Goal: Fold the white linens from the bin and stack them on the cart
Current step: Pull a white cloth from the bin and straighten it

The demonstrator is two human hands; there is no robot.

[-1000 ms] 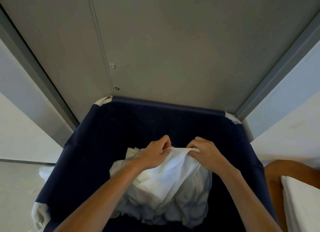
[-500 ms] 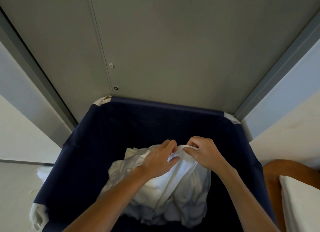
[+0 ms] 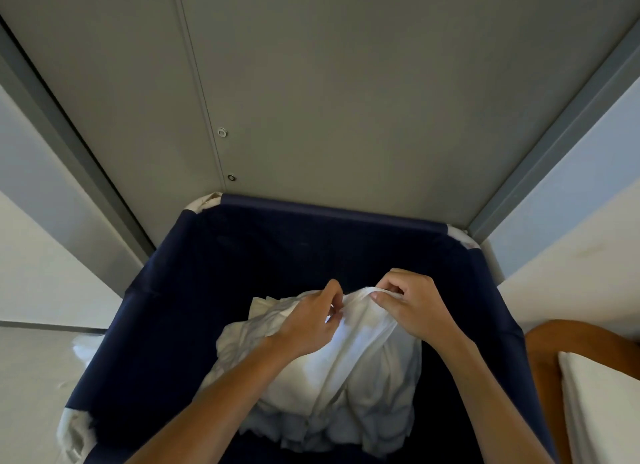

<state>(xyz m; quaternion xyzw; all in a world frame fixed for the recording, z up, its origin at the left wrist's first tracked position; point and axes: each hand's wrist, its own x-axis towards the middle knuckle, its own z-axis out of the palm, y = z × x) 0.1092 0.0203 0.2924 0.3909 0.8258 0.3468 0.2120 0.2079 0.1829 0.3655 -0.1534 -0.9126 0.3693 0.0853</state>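
Grey wall panel (image 3: 346,82) behind bin (image 3: 329,211). Left grip (image 3: 308,321) and right grip (image 3: 412,307) both pinch the top hem of one linen (image 3: 363,356), close together, mid-bin, above pile (image 3: 311,432). Hem runs left-right between them and the cloth hangs toward the bin's near side. Next, probably: spread along hem, lift clear. Cart (image 3: 543,342) with folded stack (image 3: 602,404) sits right of bin, so right grip is nearer. Bin wall may snag.

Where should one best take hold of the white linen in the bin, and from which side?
Probably the hem of the white linen, from above: that edge stands on top of the heap, where the left hand and right hand pinch it.
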